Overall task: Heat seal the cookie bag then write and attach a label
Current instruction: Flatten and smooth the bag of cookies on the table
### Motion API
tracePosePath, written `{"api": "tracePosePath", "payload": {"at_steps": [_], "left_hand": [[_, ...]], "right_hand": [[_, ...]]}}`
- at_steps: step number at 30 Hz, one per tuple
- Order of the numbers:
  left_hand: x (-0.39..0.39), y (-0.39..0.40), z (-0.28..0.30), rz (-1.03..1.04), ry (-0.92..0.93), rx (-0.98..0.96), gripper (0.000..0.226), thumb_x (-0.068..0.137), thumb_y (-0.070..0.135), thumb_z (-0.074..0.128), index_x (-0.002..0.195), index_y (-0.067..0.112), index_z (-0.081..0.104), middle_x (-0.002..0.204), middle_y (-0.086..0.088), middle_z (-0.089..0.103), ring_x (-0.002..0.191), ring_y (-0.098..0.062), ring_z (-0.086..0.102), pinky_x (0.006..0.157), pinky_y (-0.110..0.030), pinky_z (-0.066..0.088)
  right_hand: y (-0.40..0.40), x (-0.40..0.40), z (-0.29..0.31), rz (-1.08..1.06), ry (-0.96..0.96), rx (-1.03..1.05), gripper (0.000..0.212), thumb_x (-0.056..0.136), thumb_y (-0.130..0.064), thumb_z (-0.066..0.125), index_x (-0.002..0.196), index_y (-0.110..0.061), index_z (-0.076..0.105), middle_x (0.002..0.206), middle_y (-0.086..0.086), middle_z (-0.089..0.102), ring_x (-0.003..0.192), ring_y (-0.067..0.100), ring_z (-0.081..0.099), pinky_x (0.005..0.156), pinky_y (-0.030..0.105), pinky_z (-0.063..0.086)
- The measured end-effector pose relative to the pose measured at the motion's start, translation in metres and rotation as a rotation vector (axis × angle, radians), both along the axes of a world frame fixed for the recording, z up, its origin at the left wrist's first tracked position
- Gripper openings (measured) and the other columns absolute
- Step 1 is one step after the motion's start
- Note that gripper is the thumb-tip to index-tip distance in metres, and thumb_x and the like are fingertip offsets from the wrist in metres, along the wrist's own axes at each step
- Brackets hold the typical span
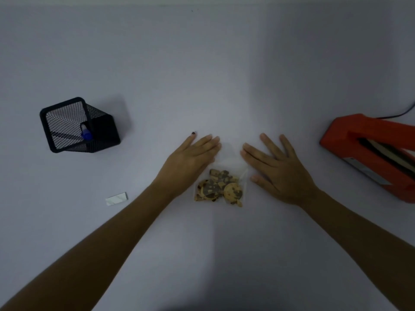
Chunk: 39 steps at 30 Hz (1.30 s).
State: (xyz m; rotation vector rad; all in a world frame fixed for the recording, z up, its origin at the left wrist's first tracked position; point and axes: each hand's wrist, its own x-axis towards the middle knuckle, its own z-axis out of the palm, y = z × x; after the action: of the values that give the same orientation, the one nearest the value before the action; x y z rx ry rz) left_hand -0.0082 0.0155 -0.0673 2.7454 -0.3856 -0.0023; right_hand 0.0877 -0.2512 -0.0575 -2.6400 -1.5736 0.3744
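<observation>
Cookies (219,188) are seen bunched at the near end of a clear plastic bag (226,158) lying flat mid-table. Thin, limp, slippery film and brittle, partly broken contents are judged; the empty far strip is best pinched. It is flanked by the left hand (190,160) and right hand (278,169), fingers flat, holding nothing. A heat sealer (368,153) sits at three o'clock, a label (116,198) at eight, a pen holder (76,125) at ten.
</observation>
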Motion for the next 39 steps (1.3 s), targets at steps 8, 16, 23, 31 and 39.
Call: {"api": "tracePosePath", "payload": {"at_steps": [8,16,23,31,39], "left_hand": [[-0.001,0.014,-0.005,-0.069,0.118,0.104,0.053,0.101,0.039,0.031,0.148,0.015,0.028,0.155,0.001,0.028,0.144,-0.011,0.022,0.121,-0.038,0.011],[-0.002,0.014,-0.005,-0.075,0.109,0.091,0.055,0.1,0.042,0.03,0.147,0.014,0.03,0.154,0.0,0.029,0.143,-0.011,0.023,0.12,-0.038,0.012],[-0.002,0.013,-0.004,-0.042,0.095,0.05,0.054,0.1,0.041,0.035,0.147,0.015,0.032,0.154,0.001,0.031,0.143,-0.01,0.024,0.121,-0.038,0.012],[-0.001,0.011,-0.003,-0.031,0.132,0.038,0.054,0.1,0.044,0.032,0.147,0.017,0.031,0.154,0.003,0.03,0.144,-0.009,0.022,0.122,-0.037,0.01],[-0.001,0.003,0.012,0.032,0.203,-0.068,0.051,0.097,0.026,0.039,0.147,0.016,0.031,0.154,0.001,0.03,0.145,-0.01,0.019,0.122,-0.044,0.007]], "right_hand": [[0.006,-0.003,0.0,-0.119,0.071,0.204,0.05,0.101,-0.046,0.027,0.139,-0.023,0.048,0.147,-0.008,0.042,0.143,0.027,0.027,0.114,0.059,0.016],[0.074,-0.017,0.01,-0.673,0.211,0.341,0.069,0.071,-0.059,0.069,0.124,-0.018,0.051,0.134,0.009,0.047,0.132,0.027,0.037,0.113,0.064,0.012],[0.074,-0.009,0.011,-0.69,0.242,0.125,0.109,0.06,-0.074,0.066,0.147,-0.025,0.022,0.16,0.014,0.001,0.147,0.032,-0.006,0.114,0.059,-0.005],[0.036,-0.004,0.013,-0.755,0.309,0.176,0.105,0.062,-0.062,0.075,0.146,-0.026,0.023,0.161,0.007,0.0,0.148,0.024,-0.004,0.119,0.051,-0.003],[0.033,-0.004,0.01,-0.748,0.375,0.189,0.101,0.068,-0.062,0.071,0.148,-0.03,0.019,0.161,0.006,-0.007,0.147,0.021,-0.01,0.115,0.045,-0.012]]}}
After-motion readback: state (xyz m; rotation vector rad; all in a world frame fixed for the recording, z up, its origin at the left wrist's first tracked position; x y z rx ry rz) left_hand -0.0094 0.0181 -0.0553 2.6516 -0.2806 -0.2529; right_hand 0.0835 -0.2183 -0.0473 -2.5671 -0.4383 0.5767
